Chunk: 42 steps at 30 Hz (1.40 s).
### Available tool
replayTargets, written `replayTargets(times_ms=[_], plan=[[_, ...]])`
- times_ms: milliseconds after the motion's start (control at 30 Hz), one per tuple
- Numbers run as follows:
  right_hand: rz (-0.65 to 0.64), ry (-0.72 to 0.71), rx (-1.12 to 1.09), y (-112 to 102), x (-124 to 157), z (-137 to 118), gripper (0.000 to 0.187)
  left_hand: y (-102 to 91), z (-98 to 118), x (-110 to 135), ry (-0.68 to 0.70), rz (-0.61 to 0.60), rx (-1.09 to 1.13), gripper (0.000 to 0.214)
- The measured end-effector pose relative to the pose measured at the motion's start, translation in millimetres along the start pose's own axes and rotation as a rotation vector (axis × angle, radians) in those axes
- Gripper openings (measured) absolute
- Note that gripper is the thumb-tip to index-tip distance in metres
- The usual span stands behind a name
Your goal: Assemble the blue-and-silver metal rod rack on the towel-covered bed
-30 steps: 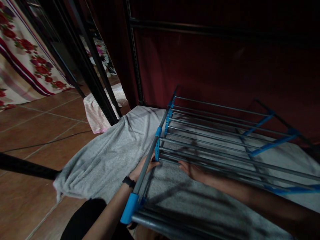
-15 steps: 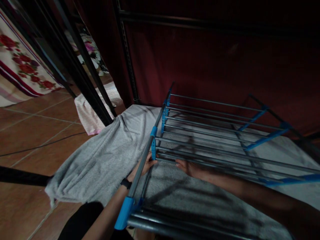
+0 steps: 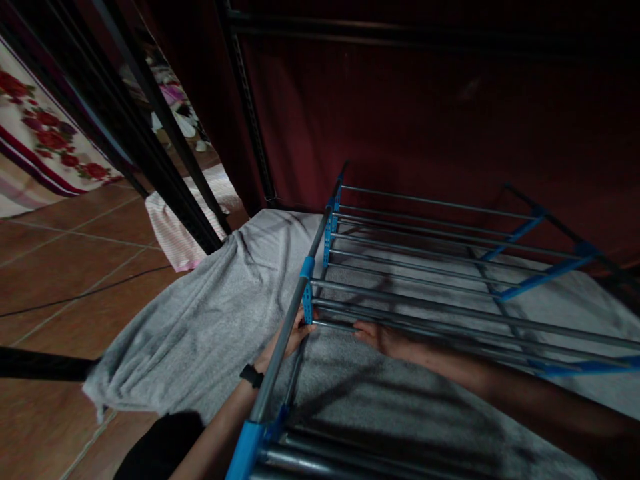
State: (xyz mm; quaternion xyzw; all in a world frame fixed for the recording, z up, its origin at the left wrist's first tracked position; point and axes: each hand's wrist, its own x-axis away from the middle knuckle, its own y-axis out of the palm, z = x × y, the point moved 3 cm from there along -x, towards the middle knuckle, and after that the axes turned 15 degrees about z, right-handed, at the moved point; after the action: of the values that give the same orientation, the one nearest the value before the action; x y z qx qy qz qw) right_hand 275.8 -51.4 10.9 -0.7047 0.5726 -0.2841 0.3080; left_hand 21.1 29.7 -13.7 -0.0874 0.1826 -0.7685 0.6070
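A rack of grey metal tubes with blue plastic connectors, like a shoe rack [image 3: 400, 291], lies before me on a grey blanket [image 3: 215, 333]. My left hand [image 3: 295, 337], with a dark band at the wrist, is closed around the lower end of a perforated blue connector [image 3: 307, 303]; the side tube partly covers its fingers. Just to the right, my right hand [image 3: 377, 335] is wrapped round a metal tube [image 3: 335, 326] that runs into that connector. Its far fingers are hidden behind the tubes.
Dark red cloth [image 3: 400, 113] hangs behind the rack. Black metal posts [image 3: 165, 180] stand at the left, beside a striped cloth [image 3: 175, 233] on the tiled floor [image 3: 65, 267]. A cable [image 3: 100, 289] crosses the tiles. More tubes [image 3: 320, 460] lie close to me.
The view has shifted slightly. The rack's right end appears a little farther right and lower. Both hands keep their places at the connector and tube.
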Motion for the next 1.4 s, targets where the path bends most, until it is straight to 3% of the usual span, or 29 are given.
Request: replayTargets(times_ms=[267,400,567,733,1133,1400], plan=[[-0.067,-0.004,-0.085,-6.1,-3.1,2.2,0.034,2.8,-9.8,-2.9,0.015,-0.011,-0.002,0.015],[-0.088,0.033,-0.073,0.7,-5.2,10.7,0.031,3.6,-14.8,-4.7,0.019,-0.036,0.050,0.018],[-0.012,0.034,-0.024,12.6,-4.0,21.6,0.028,3.2,-15.7,-6.4,0.058,-0.051,0.090,0.019],[-0.021,0.014,-0.053,13.8,-5.3,23.2,0.024,3.6,-17.3,-5.3,0.101,-0.043,0.054,0.018],[-0.138,0.082,-0.232,17.7,-8.8,30.5,0.031,5.4,-17.4,-2.0,0.113,-0.023,0.012,0.017],[-0.109,0.098,-0.123,15.4,-5.8,24.6,0.031,7.6,-29.3,-3.9,0.124,-0.042,0.031,0.021]])
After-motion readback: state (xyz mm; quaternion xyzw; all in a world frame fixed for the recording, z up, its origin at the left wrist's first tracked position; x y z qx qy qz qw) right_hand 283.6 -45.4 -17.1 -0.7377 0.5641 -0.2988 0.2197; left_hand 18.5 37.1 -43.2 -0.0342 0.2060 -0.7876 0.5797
